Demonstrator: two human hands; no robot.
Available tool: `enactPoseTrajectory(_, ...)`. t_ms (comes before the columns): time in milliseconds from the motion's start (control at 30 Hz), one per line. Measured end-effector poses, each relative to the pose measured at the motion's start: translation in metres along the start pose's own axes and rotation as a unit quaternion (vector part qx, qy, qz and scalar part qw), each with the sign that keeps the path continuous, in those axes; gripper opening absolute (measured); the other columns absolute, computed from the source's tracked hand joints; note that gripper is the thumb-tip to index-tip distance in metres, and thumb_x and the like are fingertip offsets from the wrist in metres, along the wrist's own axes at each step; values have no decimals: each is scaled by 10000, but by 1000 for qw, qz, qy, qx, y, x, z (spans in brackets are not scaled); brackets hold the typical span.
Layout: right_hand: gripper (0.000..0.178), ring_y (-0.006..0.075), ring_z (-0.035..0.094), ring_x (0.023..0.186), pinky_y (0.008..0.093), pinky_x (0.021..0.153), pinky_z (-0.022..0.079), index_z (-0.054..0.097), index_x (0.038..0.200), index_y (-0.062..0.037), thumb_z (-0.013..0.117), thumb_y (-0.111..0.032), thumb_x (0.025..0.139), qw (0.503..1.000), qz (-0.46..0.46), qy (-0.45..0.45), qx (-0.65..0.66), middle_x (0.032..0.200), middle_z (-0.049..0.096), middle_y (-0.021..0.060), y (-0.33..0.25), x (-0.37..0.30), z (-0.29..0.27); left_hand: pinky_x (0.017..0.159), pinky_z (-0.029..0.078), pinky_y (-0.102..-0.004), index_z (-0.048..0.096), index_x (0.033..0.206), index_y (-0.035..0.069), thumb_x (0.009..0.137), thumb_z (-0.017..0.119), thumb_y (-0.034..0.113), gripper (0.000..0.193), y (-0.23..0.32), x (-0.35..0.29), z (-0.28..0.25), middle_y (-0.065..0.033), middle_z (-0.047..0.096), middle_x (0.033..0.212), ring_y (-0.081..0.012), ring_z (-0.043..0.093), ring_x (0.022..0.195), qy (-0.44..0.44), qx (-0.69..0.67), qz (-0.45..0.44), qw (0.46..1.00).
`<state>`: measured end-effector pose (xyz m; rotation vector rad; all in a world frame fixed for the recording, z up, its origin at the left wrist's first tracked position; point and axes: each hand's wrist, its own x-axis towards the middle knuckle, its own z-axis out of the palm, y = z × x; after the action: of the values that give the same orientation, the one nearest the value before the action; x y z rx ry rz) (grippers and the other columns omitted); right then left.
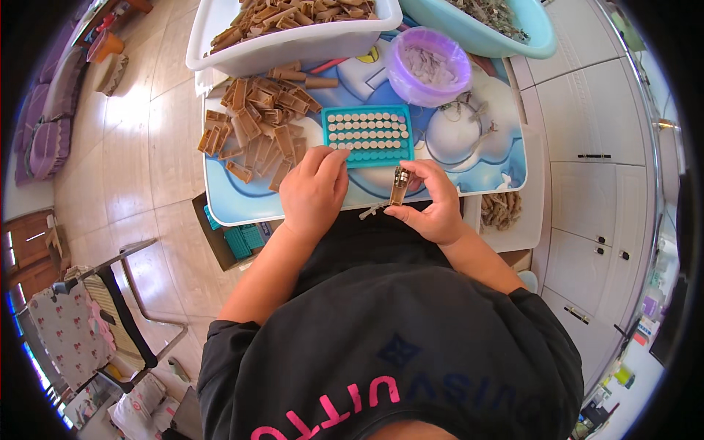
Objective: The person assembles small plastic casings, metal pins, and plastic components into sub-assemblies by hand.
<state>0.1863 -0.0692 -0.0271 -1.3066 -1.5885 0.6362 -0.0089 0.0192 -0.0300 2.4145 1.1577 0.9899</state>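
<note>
My right hand (pixel 438 204) grips a small brown plastic casing (pixel 397 195) between thumb and fingers. Its open side faces up, and metallic-looking parts show at its upper end. My left hand (pixel 314 192) is closed, its fingertips at the lower left corner of a teal tray (pixel 402 154). Whatever those fingertips pinch, if anything, is too small to make out. Several rows of small cream discs (pixel 369 125) sit in the tray, and its lowest row shows bare teal pockets. To the left of the tray lies a loose heap of brown plastic casings (pixel 258 121).
A white tub (pixel 293 45) of brown parts stands at the back. Beside it are a purple bowl (pixel 429 86) with greyish pieces and a pale blue basin (pixel 499 44). A box with teal trays (pixel 243 240) sits below the table's left edge, and a chair (pixel 110 315) stands farther left.
</note>
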Motion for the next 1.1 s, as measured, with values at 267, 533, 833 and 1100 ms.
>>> enactPoseTrajectory(267, 619, 278, 536, 953, 351, 824, 432, 562, 1122, -37, 820, -308, 629, 992, -92, -14, -80, 1065, 560, 115, -11, 34, 7, 601, 485, -310, 614, 1084, 86, 841, 613, 110, 245, 5, -2, -13, -69, 609, 949, -219, 612, 715, -8, -95, -89, 991)
enactPoseTrajectory(533, 611, 301, 501, 1028, 407, 887, 400, 585, 1101, -56, 809, -353, 617, 985, -129, -57, -101, 1108, 545, 97, -15, 39, 24, 841, 521, -317, 508, 1204, -31, 965, 483, 193, 329, 20, -16, -25, -124, 621, 1070, -206, 631, 949, -170, -734, -428, 499)
enactPoseTrajectory(833, 275, 296, 536, 959, 377, 862, 418, 625, 1042, -24, 663, -164, 809, 986, -74, 27, -146, 1033, 573, 120, 4, 49, 11, 777, 540, -304, 483, 1278, 43, 923, 552, 140, 374, 8, -26, -19, -119, 638, 1022, -193, 642, 898, -141, -754, -458, 449)
enactPoseTrajectory(1100, 168, 277, 535, 849, 355, 754, 432, 642, 956, -34, 635, -23, 789, 966, -35, 140, -213, 900, 571, 92, 23, 30, 9, 778, 539, -307, 467, 1290, 41, 933, 533, 135, 376, 11, -22, -28, -131, 620, 1059, -197, 636, 908, -116, -708, -503, 481)
